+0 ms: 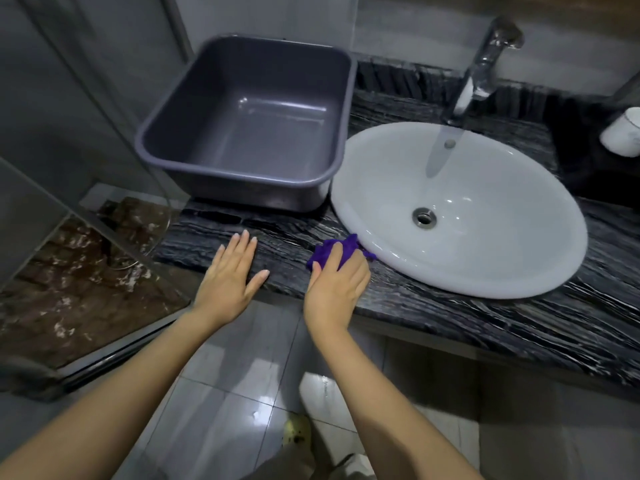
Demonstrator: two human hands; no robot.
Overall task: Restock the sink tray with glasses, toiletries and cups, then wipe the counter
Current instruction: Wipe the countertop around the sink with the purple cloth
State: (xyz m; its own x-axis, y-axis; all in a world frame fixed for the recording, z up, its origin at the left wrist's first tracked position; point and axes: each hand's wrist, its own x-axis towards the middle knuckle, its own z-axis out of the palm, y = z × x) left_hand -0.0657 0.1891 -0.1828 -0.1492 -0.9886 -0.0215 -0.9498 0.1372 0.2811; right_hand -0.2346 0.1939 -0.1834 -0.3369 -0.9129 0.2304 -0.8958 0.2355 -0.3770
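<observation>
My right hand (336, 289) grips a bunched purple cloth (329, 252) on the dark marble counter (485, 323), right against the front left rim of the white oval sink (460, 209). My left hand (232, 275) lies flat with straight fingers on the counter's front edge, left of the cloth. A grey plastic tub (242, 123) with nothing inside stands on the counter behind my left hand. At the far right edge part of a white cup (623, 133) shows on a dark surface.
A chrome faucet (481, 71) rises behind the sink. A glass shower panel (86, 150) borders the counter on the left, with brown stone floor behind it. Grey floor tiles (242, 393) lie below the counter edge.
</observation>
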